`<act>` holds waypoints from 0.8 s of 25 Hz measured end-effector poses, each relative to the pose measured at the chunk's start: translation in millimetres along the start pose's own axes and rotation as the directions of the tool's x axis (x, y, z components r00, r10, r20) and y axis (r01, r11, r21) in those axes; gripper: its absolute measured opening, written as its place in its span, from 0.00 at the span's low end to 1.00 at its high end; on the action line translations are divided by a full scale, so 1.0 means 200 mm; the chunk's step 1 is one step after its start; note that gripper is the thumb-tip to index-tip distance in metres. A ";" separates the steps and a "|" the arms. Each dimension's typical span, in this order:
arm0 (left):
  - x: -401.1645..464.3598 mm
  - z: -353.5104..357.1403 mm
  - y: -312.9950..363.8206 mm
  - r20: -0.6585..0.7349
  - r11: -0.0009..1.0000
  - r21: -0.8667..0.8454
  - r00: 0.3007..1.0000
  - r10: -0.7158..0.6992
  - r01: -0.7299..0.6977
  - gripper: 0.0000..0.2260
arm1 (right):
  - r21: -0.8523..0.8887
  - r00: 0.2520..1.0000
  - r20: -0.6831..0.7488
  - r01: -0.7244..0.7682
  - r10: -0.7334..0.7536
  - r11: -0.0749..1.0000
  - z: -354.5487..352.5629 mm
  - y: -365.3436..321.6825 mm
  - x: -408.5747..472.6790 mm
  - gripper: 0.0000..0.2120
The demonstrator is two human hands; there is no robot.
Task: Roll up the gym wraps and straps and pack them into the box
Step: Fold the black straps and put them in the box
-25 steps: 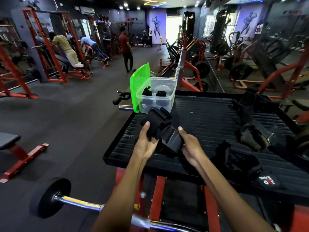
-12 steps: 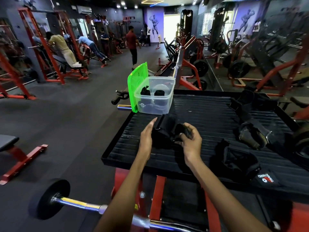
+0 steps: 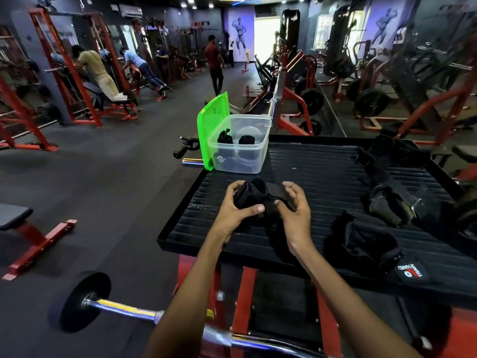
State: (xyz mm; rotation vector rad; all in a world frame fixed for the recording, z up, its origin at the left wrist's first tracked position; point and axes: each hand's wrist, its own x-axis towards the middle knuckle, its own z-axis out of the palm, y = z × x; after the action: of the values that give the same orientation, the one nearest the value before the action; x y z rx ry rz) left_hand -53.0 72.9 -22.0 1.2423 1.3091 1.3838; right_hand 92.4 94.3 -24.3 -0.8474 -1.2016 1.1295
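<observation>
Black gym wrap [image 3: 254, 196] half rolled, left hand [image 3: 232, 210] grip curled round it, right hand [image 3: 293, 210] pinching its loose end

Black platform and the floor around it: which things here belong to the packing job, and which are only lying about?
Job:
- wrap held by left hand and right hand
- clear box, green lid
- loose straps
- loose wrap

Lying about:
- barbell
- bench

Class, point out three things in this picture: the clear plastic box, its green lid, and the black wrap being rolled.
clear plastic box [image 3: 254, 165], head view, front wall.
green lid [image 3: 212, 125], head view, middle of its flat face.
black wrap [image 3: 251, 196], head view, rolled part between the hands.
</observation>
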 end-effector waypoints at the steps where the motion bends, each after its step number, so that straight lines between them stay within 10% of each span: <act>1: 0.00 -0.01 0.00 0.001 1.000 -0.014 1.000 0.011 -0.011 0.30 | 0.058 0.999 -0.020 -0.036 0.037 0.998 -0.01 0.00 0.01 0.22; 5: -0.01 -0.01 0.00 0.088 0.997 -0.067 0.995 0.041 -0.035 0.34 | 0.312 0.967 0.032 -0.251 0.254 0.916 -0.02 -0.02 0.03 0.19; 12: -0.05 0.03 0.06 0.129 0.957 -0.285 0.991 -0.024 0.061 0.28 | 0.339 0.996 0.048 -0.088 0.076 0.937 -0.03 -0.03 0.01 0.20; 20: -0.03 0.02 0.02 0.124 0.995 -0.099 0.992 0.018 -0.006 0.26 | 0.193 0.997 0.034 -0.073 0.068 0.978 -0.03 -0.04 -0.02 0.22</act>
State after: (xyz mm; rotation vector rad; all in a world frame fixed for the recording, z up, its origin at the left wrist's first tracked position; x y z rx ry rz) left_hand -48.0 67.5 -19.2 1.2509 1.1357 1.3403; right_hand 100.1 89.6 -18.7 -0.7319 -1.0694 1.2972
